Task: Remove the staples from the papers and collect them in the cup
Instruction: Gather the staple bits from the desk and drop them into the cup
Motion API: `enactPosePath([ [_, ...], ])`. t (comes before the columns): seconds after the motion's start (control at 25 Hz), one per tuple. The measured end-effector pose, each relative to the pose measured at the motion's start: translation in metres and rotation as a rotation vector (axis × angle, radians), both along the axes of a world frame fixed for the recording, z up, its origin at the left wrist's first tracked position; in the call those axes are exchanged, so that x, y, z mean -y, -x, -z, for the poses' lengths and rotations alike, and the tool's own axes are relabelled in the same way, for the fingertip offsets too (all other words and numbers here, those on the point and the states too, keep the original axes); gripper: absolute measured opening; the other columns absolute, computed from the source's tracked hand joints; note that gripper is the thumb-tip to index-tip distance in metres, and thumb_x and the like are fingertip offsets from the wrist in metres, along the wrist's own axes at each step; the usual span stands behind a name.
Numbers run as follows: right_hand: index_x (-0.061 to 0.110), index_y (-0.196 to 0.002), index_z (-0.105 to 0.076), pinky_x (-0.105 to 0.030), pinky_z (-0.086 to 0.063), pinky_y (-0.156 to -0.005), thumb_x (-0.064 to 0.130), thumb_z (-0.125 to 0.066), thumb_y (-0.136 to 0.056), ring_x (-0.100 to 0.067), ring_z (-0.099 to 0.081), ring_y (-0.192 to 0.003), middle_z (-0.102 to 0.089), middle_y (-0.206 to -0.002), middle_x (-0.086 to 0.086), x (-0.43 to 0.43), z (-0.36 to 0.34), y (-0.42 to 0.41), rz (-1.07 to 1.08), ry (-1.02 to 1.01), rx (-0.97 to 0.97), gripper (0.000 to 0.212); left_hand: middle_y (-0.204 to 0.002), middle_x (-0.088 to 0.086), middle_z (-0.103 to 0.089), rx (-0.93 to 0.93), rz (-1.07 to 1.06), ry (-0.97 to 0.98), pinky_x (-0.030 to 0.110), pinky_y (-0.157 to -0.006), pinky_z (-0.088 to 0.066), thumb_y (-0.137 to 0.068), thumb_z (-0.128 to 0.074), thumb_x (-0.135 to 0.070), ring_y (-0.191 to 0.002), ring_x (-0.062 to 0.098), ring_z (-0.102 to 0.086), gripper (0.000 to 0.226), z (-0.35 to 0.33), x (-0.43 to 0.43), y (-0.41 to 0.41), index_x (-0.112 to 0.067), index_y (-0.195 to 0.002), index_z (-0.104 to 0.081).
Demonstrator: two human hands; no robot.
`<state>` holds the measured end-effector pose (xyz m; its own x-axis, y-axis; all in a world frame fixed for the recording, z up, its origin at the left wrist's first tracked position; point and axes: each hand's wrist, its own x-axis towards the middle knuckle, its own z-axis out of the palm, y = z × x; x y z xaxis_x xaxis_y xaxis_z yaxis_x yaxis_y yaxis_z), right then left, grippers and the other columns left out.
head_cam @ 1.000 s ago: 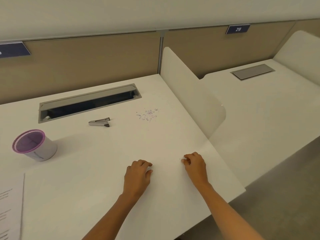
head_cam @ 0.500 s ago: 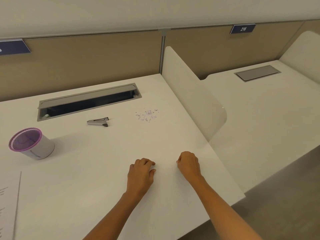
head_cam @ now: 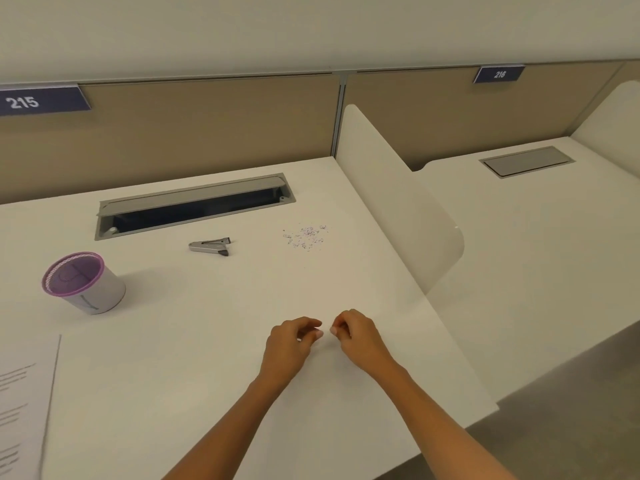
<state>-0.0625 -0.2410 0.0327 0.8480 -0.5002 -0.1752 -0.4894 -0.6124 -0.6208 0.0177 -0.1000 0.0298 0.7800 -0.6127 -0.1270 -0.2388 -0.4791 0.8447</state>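
Observation:
My left hand (head_cam: 289, 346) and my right hand (head_cam: 358, 337) rest on the white desk (head_cam: 194, 341) near its front, fingertips almost touching. Both have curled fingers, and the right thumb and forefinger are pressed together. Anything between them is too small to see. A scatter of loose staples (head_cam: 305, 236) lies further back on the desk. The metal staple remover (head_cam: 210, 245) lies to the left of the staples. A white cup with a purple rim (head_cam: 83, 282) stands at the far left. Printed papers (head_cam: 24, 403) lie at the lower left edge.
An open cable tray (head_cam: 194, 207) is sunk into the desk behind the staple remover. A white divider panel (head_cam: 398, 192) separates this desk from the neighbouring desk (head_cam: 540, 251) on the right. A tan partition wall (head_cam: 194, 123) closes the back.
Both hands have drawn together until their fingertips nearly meet. The view has shifted, so more of the papers and the cup shows at the left.

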Motion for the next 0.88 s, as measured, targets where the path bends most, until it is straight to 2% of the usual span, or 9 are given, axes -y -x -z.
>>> enactPosePath([
  [0.12,0.01,-0.095,-0.063,-0.018,-0.045,-0.073,0.013,-0.054,-0.094,-0.013,-0.055,-0.083,-0.062,-0.097,-0.003,-0.024,-0.011,-0.021,-0.105,-0.008,0.09,0.01,-0.084,-0.01,-0.076,-0.122,-0.074,0.131,0.027,-0.078,-0.057,-0.085,-0.067,-0.024,-0.075,0.003,-0.071,0.011,-0.013,-0.015,-0.008,-0.022,-0.093,-0.076],
  [0.24,0.009,-0.096,-0.063,-0.022,-0.047,-0.076,0.014,-0.053,-0.095,-0.013,-0.054,-0.084,-0.061,-0.098,-0.004,-0.047,-0.024,-0.045,-0.214,0.004,0.134,0.011,-0.078,-0.006,-0.077,-0.211,-0.22,0.214,0.027,-0.073,-0.057,-0.085,-0.067,-0.019,-0.071,0.007,-0.072,0.01,-0.025,-0.043,-0.023,-0.02,-0.086,-0.076],
  [0.32,0.009,-0.096,-0.062,-0.024,-0.047,-0.077,0.014,-0.053,-0.095,-0.013,-0.052,-0.084,-0.061,-0.097,-0.004,-0.066,-0.032,-0.063,-0.296,0.008,0.158,0.01,-0.077,-0.003,-0.077,-0.238,-0.285,0.243,0.027,-0.071,-0.058,-0.085,-0.066,-0.017,-0.07,0.01,-0.073,0.009,-0.032,-0.067,-0.036,-0.018,-0.083,-0.075],
  [0.44,0.01,-0.094,-0.062,-0.02,-0.042,-0.074,0.013,-0.053,-0.095,-0.011,-0.05,-0.084,-0.059,-0.093,0.0,-0.1,-0.042,-0.093,-0.399,0.002,0.206,0.009,-0.076,0.0,-0.076,-0.224,-0.337,0.251,0.025,-0.068,-0.057,-0.087,-0.065,-0.016,-0.07,0.013,-0.073,0.01,-0.044,-0.107,-0.059,-0.014,-0.084,-0.074],
  [0.64,0.01,-0.093,-0.065,-0.021,-0.045,-0.071,0.015,-0.058,-0.093,-0.012,-0.054,-0.079,-0.062,-0.091,-0.003,-0.169,-0.059,-0.147,-0.47,-0.066,0.29,0.008,-0.086,0.005,-0.072,-0.103,-0.428,0.204,0.03,-0.071,-0.059,-0.095,-0.054,-0.016,-0.077,0.018,-0.069,0.012,-0.058,-0.172,-0.096,-0.011,-0.093,-0.064],
  [0.72,0.012,-0.096,-0.067,-0.017,-0.046,-0.071,0.017,-0.06,-0.093,-0.011,-0.056,-0.081,-0.064,-0.094,-0.002,-0.2,-0.064,-0.168,-0.472,-0.089,0.319,0.009,-0.09,0.004,-0.069,-0.015,-0.505,0.174,0.031,-0.075,-0.056,-0.096,-0.052,-0.014,-0.08,0.019,-0.067,0.01,-0.06,-0.198,-0.112,-0.012,-0.093,-0.061],
  [0.88,0.013,-0.105,-0.068,-0.015,-0.048,-0.081,0.016,-0.061,-0.092,-0.012,-0.059,-0.09,-0.066,-0.104,-0.002,-0.251,-0.068,-0.21,-0.428,-0.117,0.321,0.014,-0.094,-0.001,-0.067,0.166,-0.709,0.14,0.025,-0.077,-0.048,-0.094,-0.055,-0.014,-0.085,0.018,-0.062,0.007,-0.066,-0.245,-0.157,-0.018,-0.095,-0.06],
])
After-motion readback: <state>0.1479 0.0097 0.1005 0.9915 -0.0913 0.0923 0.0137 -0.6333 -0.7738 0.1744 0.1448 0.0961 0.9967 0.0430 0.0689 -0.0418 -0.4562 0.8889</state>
